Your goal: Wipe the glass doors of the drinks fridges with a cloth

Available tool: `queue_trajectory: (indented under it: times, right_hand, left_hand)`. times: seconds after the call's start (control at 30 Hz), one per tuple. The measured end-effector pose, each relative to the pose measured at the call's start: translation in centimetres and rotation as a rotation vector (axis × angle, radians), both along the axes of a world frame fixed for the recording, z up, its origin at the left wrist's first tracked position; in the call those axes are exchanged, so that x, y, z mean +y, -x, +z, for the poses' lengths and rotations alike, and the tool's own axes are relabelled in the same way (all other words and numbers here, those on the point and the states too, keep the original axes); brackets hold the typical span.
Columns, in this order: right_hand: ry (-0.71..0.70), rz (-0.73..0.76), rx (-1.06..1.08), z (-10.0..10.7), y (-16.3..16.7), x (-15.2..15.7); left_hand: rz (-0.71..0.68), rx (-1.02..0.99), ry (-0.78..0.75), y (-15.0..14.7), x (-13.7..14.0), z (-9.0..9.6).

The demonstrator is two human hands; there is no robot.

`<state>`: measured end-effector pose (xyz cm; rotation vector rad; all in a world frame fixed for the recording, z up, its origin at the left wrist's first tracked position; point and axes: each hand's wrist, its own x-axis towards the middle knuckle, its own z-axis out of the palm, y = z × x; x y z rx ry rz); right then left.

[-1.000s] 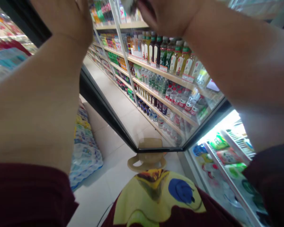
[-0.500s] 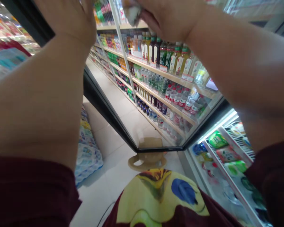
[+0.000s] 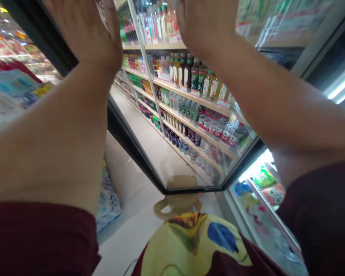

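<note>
My left hand is raised at the upper left beside the black frame of a glass door. Its fingers stretch upward with the thumb apart; the tips run out of view, and whether it presses the glass I cannot tell. At the top middle my right hand is raised in front of the door's glass, fingers curled. The crumpled whitish cloth seen in it earlier is now almost wholly hidden by the hand and the picture's top edge. Through the glass pane show shelves of bottled drinks.
The door stands open from a lit fridge with packaged goods at the lower right. Plastic-wrapped packs lie on the pale floor at the left. A tan object with loop-like handles is at the door's bottom edge.
My right hand has moved slightly left and down, and the cloth has gone out of sight. My left hand sits a little lower in the picture. The view has shifted slightly upward.
</note>
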<state>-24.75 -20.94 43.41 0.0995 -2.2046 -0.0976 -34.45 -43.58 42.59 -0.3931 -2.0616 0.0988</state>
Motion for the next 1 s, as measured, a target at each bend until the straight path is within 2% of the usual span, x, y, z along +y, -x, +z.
queue_trajectory:
  times: [0.07, 0.13, 0.17, 0.23, 0.33, 0.4, 0.43, 0.5, 0.57, 0.6, 0.63, 0.73, 0.8, 0.83, 0.93, 1.0]
  right_hand:
    - [-0.135, 0.132, 0.073, -0.8, 0.0, 0.0]
    - [-0.301, 0.308, 0.124, -1.6, 0.5, 0.1]
    - [-0.322, 0.365, 0.131, -1.8, 0.9, 0.2]
    - [-0.248, 0.419, 0.188, -1.8, 1.7, 0.5]
    - [-0.056, 0.372, 0.338, -2.0, 2.9, 0.8]
    - [-0.029, 0.323, 0.395, -3.2, 3.6, 0.6]
    - [-0.07, 0.309, 0.388, -3.9, 3.8, 0.4]
    - [-0.25, 0.318, 0.293, -5.0, 4.1, -0.1]
    - [-0.384, 0.327, 0.207, -4.8, 4.3, -0.3]
    - [-0.385, 0.32, 0.207, -4.2, 4.4, -0.3]
    - [-0.339, 0.306, 0.239, -3.3, 4.5, -0.3]
    - [-0.086, 0.249, 0.418, -1.1, 5.2, -0.7]
    - [-0.04, 0.238, 0.456, -1.1, 5.7, -1.6]
    - [-0.087, 0.25, 0.428, -1.5, 5.9, -2.2]
    - [-0.357, 0.331, 0.271, -2.5, 6.3, -3.5]
    - [-0.407, 0.337, 0.261, -1.6, 6.5, -3.7]
  left_hand:
    - [-0.032, 0.234, -0.091, -0.6, 0.5, 0.0]
    - [-0.125, 0.319, -0.122, -0.7, 0.7, 0.0]
    - [-0.19, 0.3, -0.135, -0.5, 0.7, 0.0]
    - [-0.318, 0.224, -0.175, 0.1, 0.5, 0.1]
    - [-0.414, 0.137, -0.199, 1.3, 0.0, 0.5]
    - [-0.421, 0.131, -0.19, 2.0, -0.3, 0.6]
    - [-0.421, 0.138, -0.185, 2.2, -0.4, 0.7]
    - [-0.433, 0.162, -0.183, 2.5, -0.4, 0.7]
    - [-0.467, 0.186, -0.189, 2.6, -0.4, 0.5]
    - [-0.488, 0.196, -0.194, 2.6, -0.4, 0.5]
    - [-0.509, 0.203, -0.198, 2.6, -0.4, 0.4]
    - [-0.56, 0.201, -0.209, 2.8, -0.3, 0.3]
    - [-0.578, 0.197, -0.225, 2.9, -0.2, 0.2]
    - [-0.58, 0.196, -0.235, 3.0, -0.1, 0.2]
    - [-0.587, 0.199, -0.265, 3.1, 0.0, 0.3]
    - [-0.595, 0.202, -0.273, 3.2, 0.1, 0.3]
